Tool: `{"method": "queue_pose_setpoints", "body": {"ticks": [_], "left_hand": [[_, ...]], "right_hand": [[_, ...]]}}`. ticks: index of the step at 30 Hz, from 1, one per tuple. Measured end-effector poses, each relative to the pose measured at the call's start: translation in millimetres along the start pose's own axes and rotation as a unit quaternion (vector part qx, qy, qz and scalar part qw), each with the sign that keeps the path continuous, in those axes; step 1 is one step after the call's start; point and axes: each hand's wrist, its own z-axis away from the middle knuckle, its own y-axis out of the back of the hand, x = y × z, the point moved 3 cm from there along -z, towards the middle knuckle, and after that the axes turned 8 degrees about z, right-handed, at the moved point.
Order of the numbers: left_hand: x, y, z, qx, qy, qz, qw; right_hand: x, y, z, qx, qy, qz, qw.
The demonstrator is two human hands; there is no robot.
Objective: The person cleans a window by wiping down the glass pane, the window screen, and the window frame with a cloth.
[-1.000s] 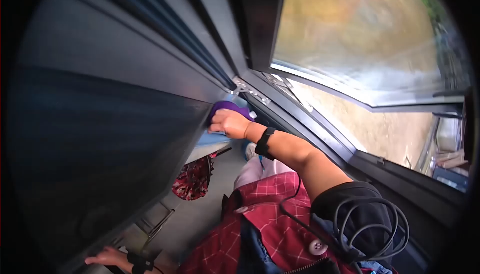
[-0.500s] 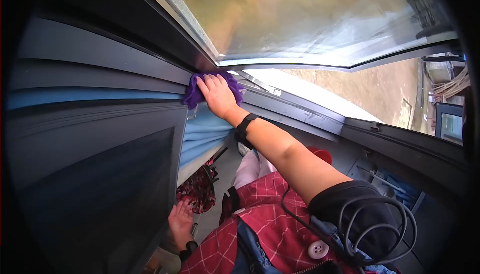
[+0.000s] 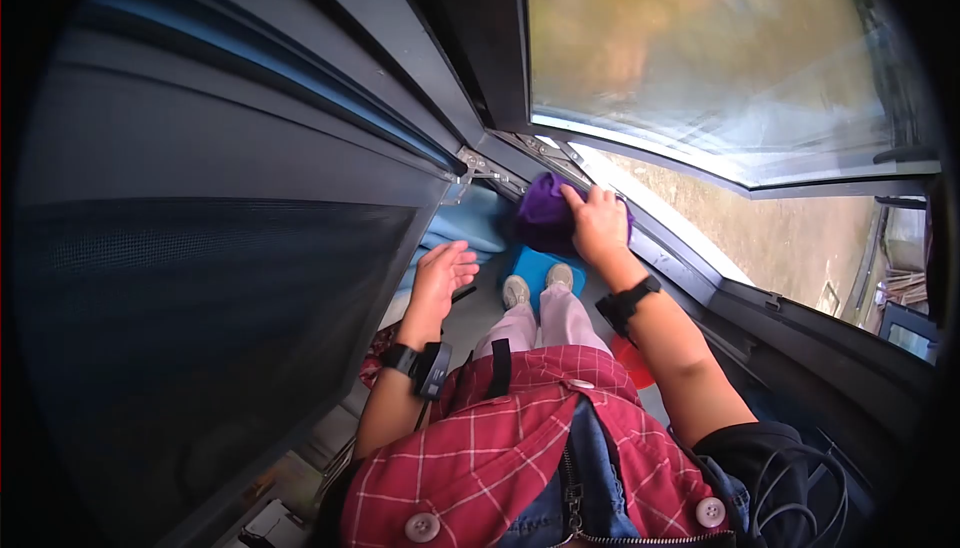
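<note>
A bunched purple cloth [image 3: 546,214] is in my right hand [image 3: 600,226], whose fingers curl over its right side. The cloth is just inside the window frame [image 3: 655,218], above my feet. To the left and lower, my left hand [image 3: 443,280] is raised with its fingers stretched out and nothing in it. It is beside the edge of the dark screen panel [image 3: 230,278]. Above the hands, a metal hinge [image 3: 478,170] shows at the corner where panel and frame meet.
The glass sash [image 3: 700,58] stands swung outward, with bare ground [image 3: 790,223] beyond the opening. My feet are on a blue platform [image 3: 538,266]. Light blue fabric [image 3: 470,220] hangs behind the panel. A red container [image 3: 632,363] is below my right arm.
My right hand has drawn the purple cloth away from the frame corner, to the right and lower. My left hand has risen toward the middle. The view has shifted.
</note>
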Motion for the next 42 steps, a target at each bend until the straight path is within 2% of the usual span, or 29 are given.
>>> {"method": "queue_pose_setpoints", "body": {"ticks": [2, 4, 5, 6, 7, 8, 9, 10, 11, 13, 15, 17, 19, 20, 22, 23, 24, 25, 26, 27, 28, 29, 30, 32, 35, 36, 37, 40, 42], "left_hand": [[-3.3, -22.2, -20.7, -0.019, 0.020, -0.018, 0.999], [-5.6, -46.2, -34.2, -0.054, 0.026, -0.052, 0.997], [-7.1, -58.1, -37.8, -0.069, 0.028, -0.070, 0.995], [-9.4, -69.1, -40.5, -0.072, 0.032, -0.065, 0.995], [-16.0, -80.0, -42.1, -0.072, 0.087, -0.078, 0.991], [-22.7, -88.7, -43.3, -0.072, 0.139, -0.093, 0.983], [-27.2, -95.5, -44.5, -0.076, 0.140, -0.090, 0.983], [-32.2, -105.0, -43.6, -0.130, 0.161, -0.001, 0.978], [-34.3, -114.3, -43.5, -0.183, 0.180, 0.084, 0.963], [-17.6, -125.7, -33.4, -0.228, 0.165, 0.203, 0.938], [-2.5, -121.7, -34.6, -0.216, 0.122, 0.195, 0.949], [22.4, -119.3, -25.6, -0.180, 0.069, 0.141, 0.971], [36.0, -116.2, -25.0, -0.204, 0.027, 0.140, 0.969], [33.9, -106.0, -25.8, -0.204, 0.041, 0.151, 0.966], [36.6, -112.2, -19.6, -0.188, 0.081, 0.154, 0.967], [44.2, -120.4, -11.0, -0.171, 0.104, 0.148, 0.968], [43.6, -119.8, -11.7, -0.169, 0.100, 0.146, 0.970], [42.6, -117.3, -15.5, -0.176, 0.085, 0.143, 0.970], [45.8, -111.9, -20.9, -0.179, 0.061, 0.138, 0.972], [50.9, -104.9, -25.5, -0.180, 0.035, 0.133, 0.974], [53.4, -101.2, -29.2, -0.216, 0.038, 0.127, 0.967], [59.4, -92.6, -37.3, -0.140, 0.010, 0.139, 0.980], [59.3, -91.3, -40.6, -0.135, 0.003, 0.151, 0.979], [62.9, -96.4, -40.7, -0.127, -0.010, 0.156, 0.979], [58.2, -99.4, -45.5, -0.094, -0.001, 0.175, 0.980], [57.3, -100.1, -47.5, -0.084, -0.005, 0.177, 0.981], [56.1, -100.6, -47.2, -0.065, -0.014, 0.176, 0.982], [56.7, -106.4, -46.9, -0.049, -0.053, 0.197, 0.978], [60.0, -113.8, -43.0, -0.076, -0.064, 0.199, 0.975]], "right_hand": [[34.2, -3.0, 25.5, -0.092, -0.032, -0.072, 0.993], [55.4, 21.7, 44.9, -0.179, -0.062, -0.278, 0.942], [54.5, 32.8, 50.8, -0.181, -0.062, -0.273, 0.943], [50.1, 42.6, 56.8, -0.166, -0.058, -0.401, 0.899], [45.4, 48.1, 61.7, -0.147, -0.055, -0.521, 0.839], [38.5, 51.2, 62.2, -0.106, -0.037, -0.552, 0.826], [28.1, 56.7, 59.5, -0.063, -0.018, -0.583, 0.810], [18.8, 67.3, 58.1, -0.039, 0.004, -0.578, 0.815], [10.1, 75.0, 56.4, -0.073, 0.000, -0.619, 0.782], [0.0, 87.6, 51.3, 0.007, 0.067, -0.567, 0.821], [-2.9, 107.6, 46.1, -0.043, 0.117, -0.462, 0.878], [-2.9, 126.5, 45.4, -0.015, 0.169, -0.401, 0.900], [0.3, 164.0, 51.6, 0.055, 0.231, -0.343, 0.909], [1.3, 187.8, 57.9, 0.098, 0.265, -0.378, 0.882], [9.5, 241.6, 77.5, 0.190, 0.343, -0.546, 0.740], [16.2, 262.6, 91.8, 0.211, 0.382, -0.586, 0.683], [15.1, 263.3, 90.6, 0.210, 0.378, -0.593, 0.679], [18.0, 278.2, 103.8, 0.271, 0.403, -0.633, 0.603], [25.2, 282.8, 109.2, 0.222, 0.451, -0.664, 0.554], [6.4, 292.9, 115.6, 0.409, 0.355, -0.713, 0.445], [5.7, 296.9, 122.0, 0.375, 0.365, -0.717, 0.460], [7.2, 299.3, 120.9, 0.343, 0.389, -0.725, 0.454], [14.9, 300.0, 122.4, 0.343, 0.399, -0.728, 0.439], [19.1, 302.3, 114.4, 0.249, 0.461, -0.716, 0.460], [9.0, 295.1, 118.2, 0.279, 0.449, -0.724, 0.442], [19.8, 304.8, 112.6, 0.200, 0.505, -0.691, 0.476], [21.0, 304.5, 113.3, 0.193, 0.514, -0.692, 0.469], [21.9, 303.7, 110.5, 0.190, 0.512, -0.665, 0.509], [25.6, 303.1, 111.7, 0.170, 0.512, -0.673, 0.506]]}}
